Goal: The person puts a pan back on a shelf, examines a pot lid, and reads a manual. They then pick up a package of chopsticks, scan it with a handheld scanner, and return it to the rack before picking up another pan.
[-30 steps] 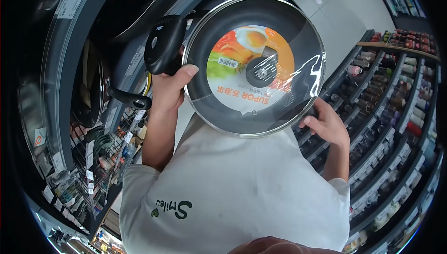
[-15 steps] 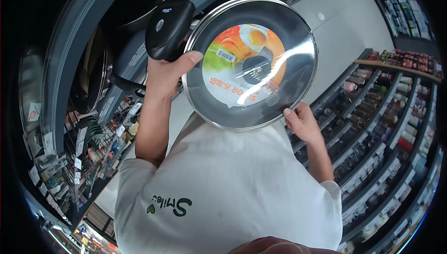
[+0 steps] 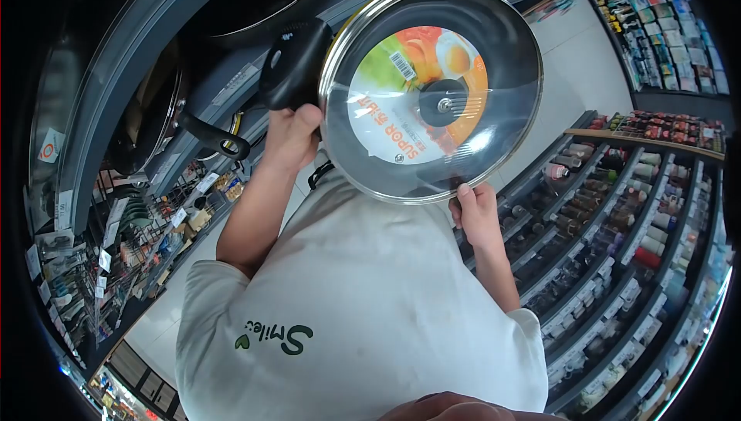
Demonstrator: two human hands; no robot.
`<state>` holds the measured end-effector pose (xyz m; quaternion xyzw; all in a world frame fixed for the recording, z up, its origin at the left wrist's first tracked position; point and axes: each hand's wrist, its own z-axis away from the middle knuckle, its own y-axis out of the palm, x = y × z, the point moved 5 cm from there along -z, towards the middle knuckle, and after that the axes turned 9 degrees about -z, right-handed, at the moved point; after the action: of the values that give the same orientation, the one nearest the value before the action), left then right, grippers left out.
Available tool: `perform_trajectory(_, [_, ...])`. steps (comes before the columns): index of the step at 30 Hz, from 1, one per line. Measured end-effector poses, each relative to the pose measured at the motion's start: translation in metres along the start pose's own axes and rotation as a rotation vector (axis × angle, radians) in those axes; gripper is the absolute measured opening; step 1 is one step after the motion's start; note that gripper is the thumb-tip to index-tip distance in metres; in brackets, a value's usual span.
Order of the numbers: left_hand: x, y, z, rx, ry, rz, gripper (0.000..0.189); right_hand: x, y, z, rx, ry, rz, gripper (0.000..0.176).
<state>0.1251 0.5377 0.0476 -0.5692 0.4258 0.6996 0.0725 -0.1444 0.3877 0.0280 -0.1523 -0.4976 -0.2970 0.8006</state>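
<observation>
A black frying pan (image 3: 340, 131) under a glass lid (image 3: 509, 89) with a metal rim is held up in front of my chest, tilted. Through the glass shows a round, colourful paper label (image 3: 386, 124) with a barcode, food pictures and the word SUPOR. A black disc (image 3: 440, 103) with a metal screw sits at the lid's centre. My left hand (image 3: 292, 137) is closed at the pan's left side, just below the thick black handle (image 3: 297, 66); its fingers are partly hidden. My right hand (image 3: 475, 216) pinches the lower right rim, thumb on top, fingers underneath.
Shelves with more pans (image 3: 147, 112) stand close on the left, one pan handle (image 3: 216, 137) jutting out. Racks of small kitchen goods (image 3: 147, 220) lie below. On the right, a tiered shelf (image 3: 617, 213) carries bottles and cups. Pale floor tiles (image 3: 571, 58) run between.
The pan and lid have shifted slightly right and up and turned a little. My left thumb has come off the lid rim toward the handle; my right hand has moved left along the rim.
</observation>
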Motion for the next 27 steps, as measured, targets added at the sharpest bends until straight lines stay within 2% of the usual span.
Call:
perform_trajectory(2, [0.007, 0.008, 0.011, -0.021, -0.039, 0.040, 0.085, -0.004, 0.001, -0.002, 0.011, 0.010, -0.080, 0.038])
perform_trajectory(3, [0.012, 0.010, 0.015, -0.023, -0.019, 0.070, 0.075, -0.003, 0.003, -0.002, 0.027, 0.010, -0.078, 0.038])
perform_trajectory(5, [0.030, 0.012, 0.022, -0.119, -0.082, 0.107, 0.060, -0.007, 0.001, 0.000, -0.100, 0.057, -0.079, 0.039])
perform_trajectory(6, [0.032, 0.020, 0.023, -0.124, -0.071, 0.131, 0.054, -0.007, 0.000, 0.001, -0.098, 0.077, -0.137, 0.033])
perform_trajectory(7, [0.035, 0.027, 0.023, -0.129, -0.060, 0.155, 0.049, -0.008, -0.001, 0.003, -0.133, 0.062, -0.151, 0.035])
perform_trajectory(9, [0.029, 0.040, 0.020, -0.106, 0.005, 0.023, 0.051, -0.016, -0.007, 0.006, -0.151, 0.055, -0.095, 0.038])
perform_trajectory(14, [0.018, 0.059, 0.022, 0.005, 0.119, -0.067, 0.063, -0.018, 0.008, 0.019, -0.254, 0.124, -0.130, 0.041])
perform_trajectory(17, [0.021, 0.061, 0.023, 0.038, 0.055, -0.098, 0.064, -0.015, 0.017, 0.026, -0.252, 0.147, -0.137, 0.040])
perform_trajectory(18, [0.027, 0.059, 0.022, 0.097, 0.028, -0.147, 0.074, -0.015, 0.019, 0.026, -0.258, 0.153, -0.118, 0.040])
perform_trajectory(19, [0.028, 0.059, 0.021, 0.106, 0.035, -0.142, 0.074, -0.015, 0.018, 0.027, -0.266, 0.157, -0.100, 0.040])
perform_trajectory(21, [0.028, 0.060, 0.021, 0.003, 0.046, -0.120, 0.064, -0.013, 0.018, 0.028, -0.240, 0.134, -0.085, 0.041])
perform_trajectory(27, [0.033, 0.063, 0.023, 0.046, -0.083, -0.094, 0.054, -0.017, 0.018, 0.037, -0.233, 0.119, -0.046, 0.047])
